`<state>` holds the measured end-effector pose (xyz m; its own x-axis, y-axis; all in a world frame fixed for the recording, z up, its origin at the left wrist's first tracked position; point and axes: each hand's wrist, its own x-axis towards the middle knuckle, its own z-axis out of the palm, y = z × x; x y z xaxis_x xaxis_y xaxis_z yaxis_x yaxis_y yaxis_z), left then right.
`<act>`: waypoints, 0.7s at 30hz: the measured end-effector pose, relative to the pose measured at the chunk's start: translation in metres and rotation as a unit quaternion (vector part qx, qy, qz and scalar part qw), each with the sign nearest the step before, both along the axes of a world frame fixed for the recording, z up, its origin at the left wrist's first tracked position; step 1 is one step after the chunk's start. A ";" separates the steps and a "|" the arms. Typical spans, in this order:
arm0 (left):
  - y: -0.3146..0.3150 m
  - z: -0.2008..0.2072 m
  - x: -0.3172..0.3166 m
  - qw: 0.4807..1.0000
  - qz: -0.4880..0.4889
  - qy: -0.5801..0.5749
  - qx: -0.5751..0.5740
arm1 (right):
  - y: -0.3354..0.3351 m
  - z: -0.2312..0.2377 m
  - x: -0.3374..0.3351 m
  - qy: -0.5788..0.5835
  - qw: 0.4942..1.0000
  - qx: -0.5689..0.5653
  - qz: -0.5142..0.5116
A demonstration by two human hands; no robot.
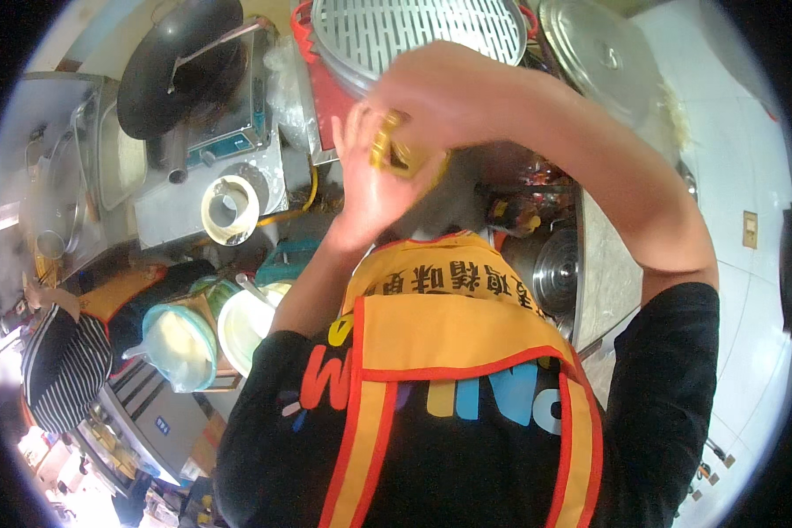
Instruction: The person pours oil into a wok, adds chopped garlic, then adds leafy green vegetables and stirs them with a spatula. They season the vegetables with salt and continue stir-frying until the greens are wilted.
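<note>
black short-sleeved shirt (pixel 466 480), multicoloured chest print (pixel 512 396), orange apron (pixel 466 334), red edging (pixel 358 343), dark printed characters (pixel 460 280)

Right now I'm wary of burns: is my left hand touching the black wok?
Apart. The head view shows it plainly: the left hand is well right of the black wok, with crumpled clear plastic between them.

A small, glossy yellow thing (pixel 382 141) sits between the left grip (pixel 370 167) and the right grip (pixel 427 101), ahead of the person's chest. Its bright edge curves beside a dark gap, and a second, duller yellow part shows lower and further right, by the right wrist. It stands at a slant, touching the left palm and partly covered by the right grip; blur hides its exact kind and whether the two parts join.
</note>
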<state>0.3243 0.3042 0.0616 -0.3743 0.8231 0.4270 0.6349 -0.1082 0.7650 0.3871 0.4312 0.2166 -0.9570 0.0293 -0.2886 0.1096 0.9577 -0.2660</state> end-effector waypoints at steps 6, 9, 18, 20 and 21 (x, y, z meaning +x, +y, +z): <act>0.003 0.027 0.035 0.989 -0.143 0.033 -0.023 | -0.004 0.005 0.098 0.134 0.981 -0.117 -0.079; 0.009 0.010 0.058 0.974 -0.196 0.071 -0.085 | -0.003 0.002 0.131 0.130 0.971 -0.148 -0.137; -0.010 -0.042 0.094 0.907 -0.223 0.116 -0.339 | -0.016 -0.153 0.232 0.097 0.812 -0.320 -0.479; -0.007 -0.048 0.102 0.882 -0.237 0.123 -0.388 | -0.014 -0.219 0.250 0.065 0.771 -0.313 -0.550; -0.006 -0.050 0.107 0.879 -0.240 0.110 -0.398 | -0.014 -0.243 0.258 0.076 0.736 -0.341 -0.580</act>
<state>0.4311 0.2983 0.0112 0.1177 0.9345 -0.3360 0.8036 0.1092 0.5850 0.6453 0.4171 -0.0267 -0.4246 0.7503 -0.5066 0.6676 -0.1185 -0.7350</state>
